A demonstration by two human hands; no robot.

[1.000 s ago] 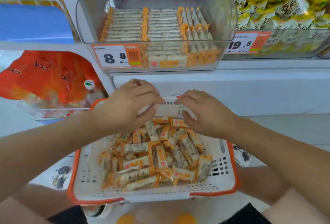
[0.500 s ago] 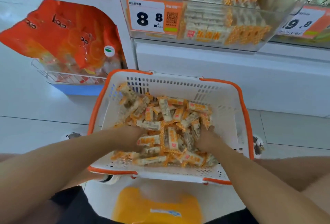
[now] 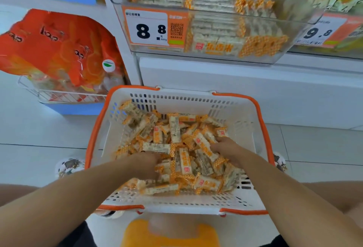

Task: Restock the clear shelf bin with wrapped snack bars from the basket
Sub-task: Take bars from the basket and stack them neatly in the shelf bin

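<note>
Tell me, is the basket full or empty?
Partly full: loose snack bars cover the basket floor, its upper walls bare.

Pale floor tiles with thin dark grout lines run under a white shelf base. To the left, orange snack bags slump in a wire rack — set on a blue plinth. Price tags front the shelf; even, bright light.
</note>
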